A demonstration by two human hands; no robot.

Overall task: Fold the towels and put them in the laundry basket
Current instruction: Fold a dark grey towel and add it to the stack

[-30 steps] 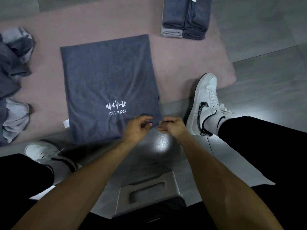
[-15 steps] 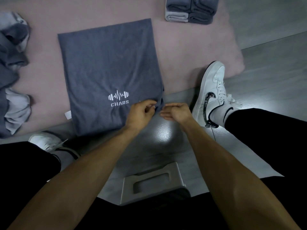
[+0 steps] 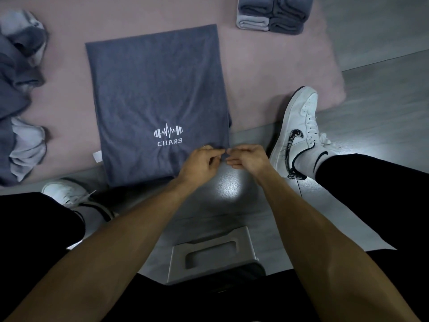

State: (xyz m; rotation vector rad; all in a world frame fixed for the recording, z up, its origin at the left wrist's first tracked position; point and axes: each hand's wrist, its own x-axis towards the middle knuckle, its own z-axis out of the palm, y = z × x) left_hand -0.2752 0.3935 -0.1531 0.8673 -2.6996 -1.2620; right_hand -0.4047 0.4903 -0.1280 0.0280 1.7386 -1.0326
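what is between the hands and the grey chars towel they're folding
Nothing visible. Both the left hand and right hand are already at the near right corner of the grey towel, fingers on its edge. No laundry basket is in view, so that path cannot be judged.

The left hand (image 3: 202,162) covers the towel's (image 3: 155,94) near right corner. The folded stack (image 3: 271,17) is cut by the top edge, the loose pile (image 3: 18,96) by the left edge

Grey towel (image 3: 153,98), white "CHARS" barbell logo (image 3: 168,135); pink rug (image 3: 267,66); white sneaker (image 3: 296,131), black swoosh.
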